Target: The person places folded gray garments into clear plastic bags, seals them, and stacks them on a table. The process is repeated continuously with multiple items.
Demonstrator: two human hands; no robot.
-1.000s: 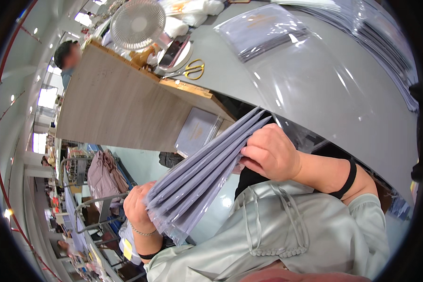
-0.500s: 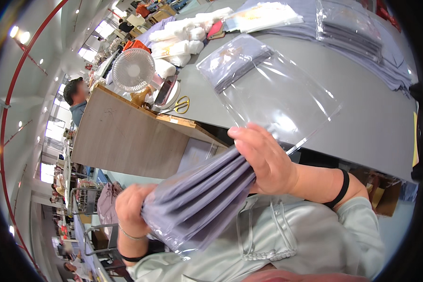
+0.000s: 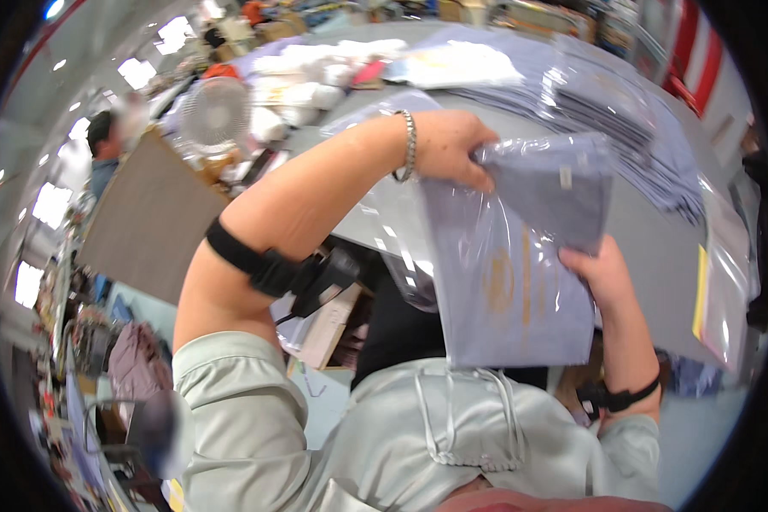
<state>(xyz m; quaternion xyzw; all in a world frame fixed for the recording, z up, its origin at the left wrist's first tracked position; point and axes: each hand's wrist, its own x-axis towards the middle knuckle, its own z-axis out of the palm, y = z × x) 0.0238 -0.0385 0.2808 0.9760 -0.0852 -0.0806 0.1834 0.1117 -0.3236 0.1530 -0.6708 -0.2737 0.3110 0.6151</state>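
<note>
Packages (image 3: 474, 282) of folded lavender cloth in clear plastic fill the frame's centre right, left hand (image 3: 444, 149) pinching their top, right hand (image 3: 602, 264) gripping their right edge. Grey table (image 3: 653, 273) spreads behind, lavender stacks (image 3: 670, 166) upper right; white fan (image 3: 218, 115) and bright windows (image 3: 51, 206) upper left.

Left forearm (image 3: 320, 175) angled up and across, left hand (image 3: 446, 143) pinching, right hand (image 3: 603, 266) lower, gripping
</note>
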